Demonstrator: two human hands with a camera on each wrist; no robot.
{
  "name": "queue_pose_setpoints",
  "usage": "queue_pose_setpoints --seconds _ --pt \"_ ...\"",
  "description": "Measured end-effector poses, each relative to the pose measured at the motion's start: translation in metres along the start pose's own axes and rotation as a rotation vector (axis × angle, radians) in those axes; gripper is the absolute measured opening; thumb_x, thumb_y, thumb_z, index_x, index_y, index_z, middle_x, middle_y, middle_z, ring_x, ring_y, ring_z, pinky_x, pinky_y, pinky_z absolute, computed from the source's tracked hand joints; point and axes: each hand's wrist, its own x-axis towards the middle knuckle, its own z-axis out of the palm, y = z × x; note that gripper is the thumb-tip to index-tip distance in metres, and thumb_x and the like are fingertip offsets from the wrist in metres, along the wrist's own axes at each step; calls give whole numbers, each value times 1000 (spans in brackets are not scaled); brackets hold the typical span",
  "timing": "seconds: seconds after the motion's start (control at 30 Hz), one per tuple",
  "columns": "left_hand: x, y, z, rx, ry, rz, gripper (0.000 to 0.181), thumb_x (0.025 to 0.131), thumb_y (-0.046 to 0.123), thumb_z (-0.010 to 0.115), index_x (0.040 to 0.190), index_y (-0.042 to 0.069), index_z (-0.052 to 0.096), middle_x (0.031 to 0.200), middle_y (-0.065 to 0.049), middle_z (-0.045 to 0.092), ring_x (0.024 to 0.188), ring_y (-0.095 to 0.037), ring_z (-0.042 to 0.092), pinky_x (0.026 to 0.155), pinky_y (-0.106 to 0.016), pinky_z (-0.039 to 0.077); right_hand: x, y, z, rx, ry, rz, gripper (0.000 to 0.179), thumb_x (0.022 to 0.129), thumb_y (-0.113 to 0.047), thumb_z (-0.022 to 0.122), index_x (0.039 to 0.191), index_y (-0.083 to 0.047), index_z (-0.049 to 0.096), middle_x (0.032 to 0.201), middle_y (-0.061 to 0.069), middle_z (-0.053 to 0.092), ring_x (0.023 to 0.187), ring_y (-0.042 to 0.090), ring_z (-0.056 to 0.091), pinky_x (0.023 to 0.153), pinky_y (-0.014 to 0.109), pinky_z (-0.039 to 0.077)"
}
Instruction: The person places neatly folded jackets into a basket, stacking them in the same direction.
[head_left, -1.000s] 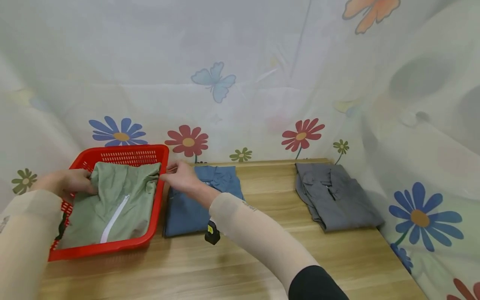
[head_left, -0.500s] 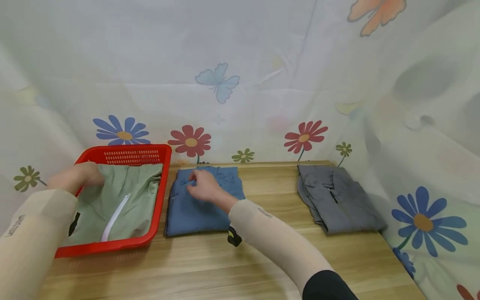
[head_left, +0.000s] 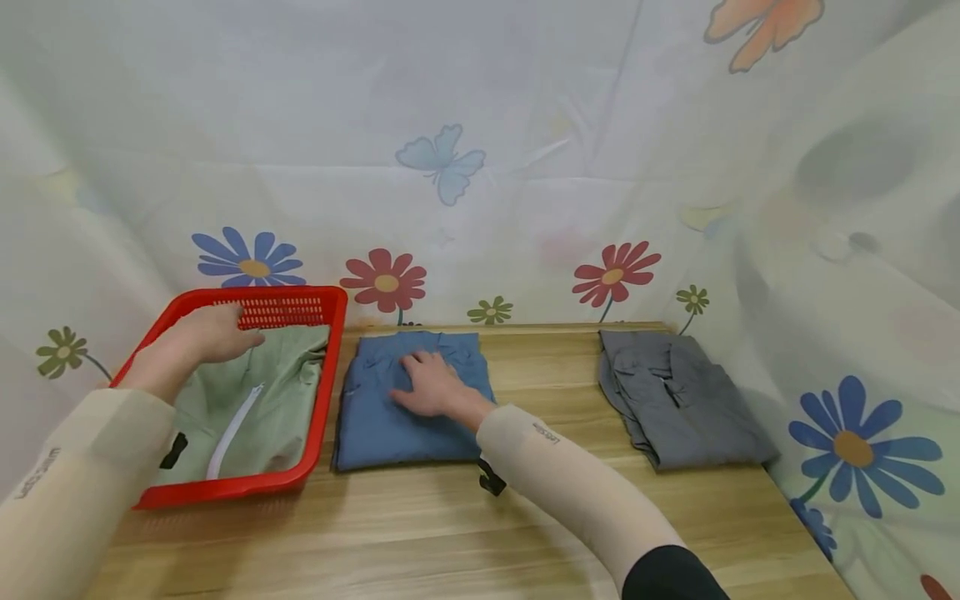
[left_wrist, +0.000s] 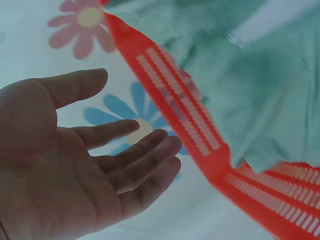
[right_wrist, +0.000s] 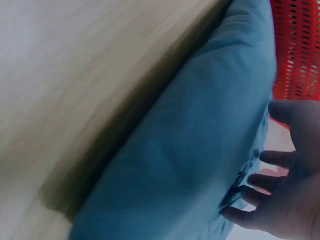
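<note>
A red plastic basket [head_left: 330,392] stands at the left with a folded light green garment [head_left: 281,392] inside, its white zipper facing up. My left hand [head_left: 210,333] is raised over the basket's left side; in the left wrist view the fingers spread loosely with nothing between them. Beside the basket lies a folded blue garment [head_left: 375,433]. Over its middle is my right hand [head_left: 431,385], fingers spread, palm down. In the right wrist view the fingertips [right_wrist: 230,214] come close to the blue cloth around its buttons.
A folded dark grey garment [head_left: 682,408] lies at the right end of the wooden table [head_left: 540,433]. White cloth with printed flowers [head_left: 517,225] hangs behind the table and along both sides.
My right hand has left the basket's right rim and moved right, over the blue garment. The left hand has let go of the green garment and lifted, moving right.
</note>
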Motion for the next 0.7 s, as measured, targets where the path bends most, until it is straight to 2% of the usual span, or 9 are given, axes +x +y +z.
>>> queue_pose_setpoints --seconds 0.2,0.47,0.7 --pt "-10 28 1 -14 0 61 76 96 24 65 146 -22 31 138 -46 42 119 -60 46 93 -75 44 -2 7 9 -71 -81 7 66 103 -55 53 158 -20 41 164 8 32 149 31 29 117 53 31" --pt "-16 55 1 -8 -12 104 77 96 27 67 149 -18 33 143 -42 42 126 -59 43 97 -74 42 -10 13 9 -66 -78 1 66 103 -55 54 158 -21 41 165 7 31 150 30 28 116 56 31" --pt "-13 72 9 -25 -21 118 74 98 30 66 150 -14 36 144 -39 43 129 -56 42 99 -72 41 -19 24 8 -66 -63 10 68 102 -57 54 158 -21 41 164 7 32 150 31 29 116 57 31"
